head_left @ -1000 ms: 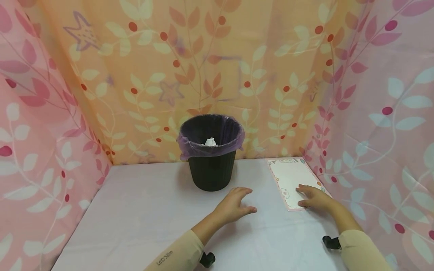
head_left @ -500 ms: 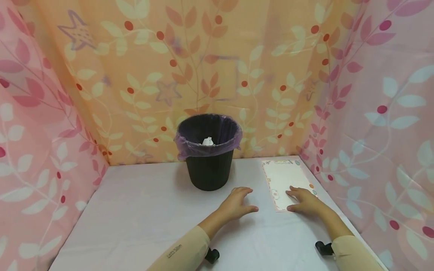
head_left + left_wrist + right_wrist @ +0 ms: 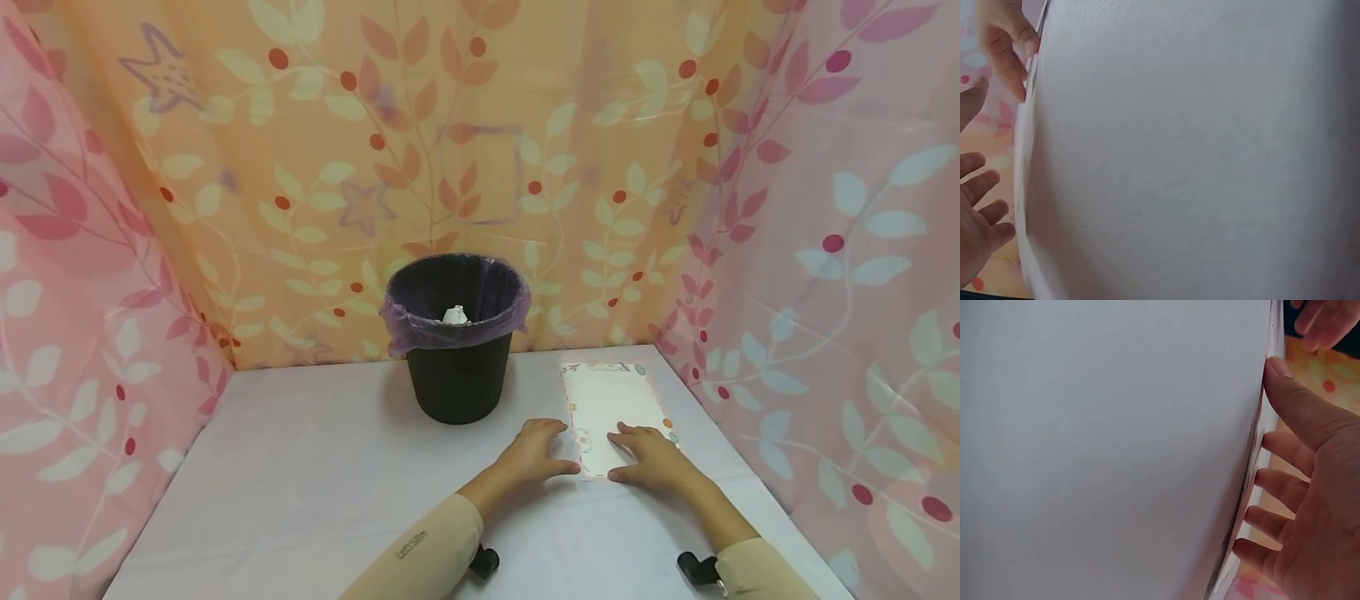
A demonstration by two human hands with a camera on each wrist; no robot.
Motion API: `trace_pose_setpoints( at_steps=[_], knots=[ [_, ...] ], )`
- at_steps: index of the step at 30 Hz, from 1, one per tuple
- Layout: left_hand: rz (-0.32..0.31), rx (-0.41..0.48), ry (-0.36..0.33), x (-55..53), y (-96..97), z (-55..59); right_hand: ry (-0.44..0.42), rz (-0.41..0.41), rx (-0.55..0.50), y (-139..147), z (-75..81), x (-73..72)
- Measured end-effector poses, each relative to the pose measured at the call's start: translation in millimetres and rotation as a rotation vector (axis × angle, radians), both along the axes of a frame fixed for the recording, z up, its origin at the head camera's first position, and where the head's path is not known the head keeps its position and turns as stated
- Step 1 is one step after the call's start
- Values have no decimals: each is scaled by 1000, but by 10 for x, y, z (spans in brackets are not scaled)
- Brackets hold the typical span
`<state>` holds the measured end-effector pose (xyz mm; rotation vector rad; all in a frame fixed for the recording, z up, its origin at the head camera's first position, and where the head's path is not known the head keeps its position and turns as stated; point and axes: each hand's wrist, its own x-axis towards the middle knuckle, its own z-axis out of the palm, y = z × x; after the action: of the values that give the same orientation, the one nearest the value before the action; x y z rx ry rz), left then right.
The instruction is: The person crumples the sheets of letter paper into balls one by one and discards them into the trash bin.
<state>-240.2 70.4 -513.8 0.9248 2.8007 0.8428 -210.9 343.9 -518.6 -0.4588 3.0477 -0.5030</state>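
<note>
A sheet of white stationery paper (image 3: 617, 398) with a cartoon border lies flat on the white-covered table, right of the bin. My right hand (image 3: 651, 458) rests on its near right part, thumb and fingers spread. From the right wrist, the straight fingers (image 3: 1282, 481) and thumb of that hand touch along the paper's edge. My left hand (image 3: 531, 452) hovers palm-down by the paper's near left side, thumb and fingers apart, nothing in it. The left wrist view shows my left hand (image 3: 979, 231) with loose fingers, and my right hand (image 3: 1007, 47) beyond.
A black bin (image 3: 455, 387) with a purple liner bag (image 3: 450, 333) over its rim stands at the back middle. Crumpled white paper (image 3: 455, 316) shows inside. Patterned curtains (image 3: 337, 167) close off the back and both sides of the table (image 3: 300, 467).
My right hand has moved left, and the sheet has slid left with it toward my left hand. My left hand has shifted slightly right, narrowing the gap between the hands.
</note>
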Motion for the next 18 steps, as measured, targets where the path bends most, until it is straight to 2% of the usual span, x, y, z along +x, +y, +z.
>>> trace_pose_setpoints(
  at_steps=[6, 10, 18],
  knots=[
    [29, -7, -25, -34, 44, -29, 31, 18, 31, -172, 37, 49],
    [32, -12, -17, -49, 55, -55, 37, 33, 51, -249, 40, 87],
    [3, -99, 15, -41, 72, -137, 30, 27, 36, -344, 53, 198]
  ],
)
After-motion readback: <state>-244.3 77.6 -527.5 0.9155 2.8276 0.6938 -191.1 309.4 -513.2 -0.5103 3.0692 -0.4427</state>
